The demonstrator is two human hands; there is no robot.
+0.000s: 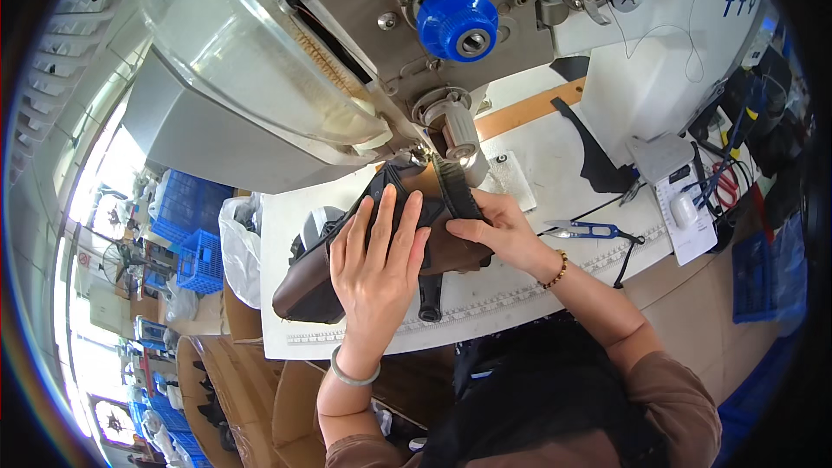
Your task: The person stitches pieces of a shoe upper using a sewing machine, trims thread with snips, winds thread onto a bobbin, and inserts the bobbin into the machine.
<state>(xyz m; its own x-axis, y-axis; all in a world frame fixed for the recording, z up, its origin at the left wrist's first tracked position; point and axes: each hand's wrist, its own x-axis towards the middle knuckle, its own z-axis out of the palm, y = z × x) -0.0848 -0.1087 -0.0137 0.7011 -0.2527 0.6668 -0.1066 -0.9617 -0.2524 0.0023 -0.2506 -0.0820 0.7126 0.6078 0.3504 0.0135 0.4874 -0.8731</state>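
A brown leather shoe upper (329, 282) with black trim lies on the white worktable (555, 165), pushed up under the head of a grey industrial sewing machine (485, 0). Its far end, with a ribbed black elastic panel (455, 191), sits just past the fingertips of both hands, touching the machine's metal post and roller (459, 134).

The left hand (377, 264) lies flat on top of the upper, fingers spread and extended, pressing it down rather than closing around it. The right hand (498, 234) is just to the right of those fingers, its thumb and fingers pinched on the edge of the upper beside the elastic panel. A pale green bangle (354, 374) circles the left wrist and a beaded bracelet (559, 270) the right wrist.

Below the left palm, a black strap (429, 295) of the piece hangs toward the table's near edge, where a printed ruler strip (485, 303) runs. To the right of the right hand's knuckles lie blue-handled thread snips (589, 228). Farther out past them are a black cut piece of material (598, 160), a sheet of paper (680, 217) and red-handled scissors (730, 186). Above the fingertips, a blue knob (457, 23) juts from the machine, beside a clear plastic guard (251, 52). Left of the left hand, beyond the table, stand blue crates (195, 234).
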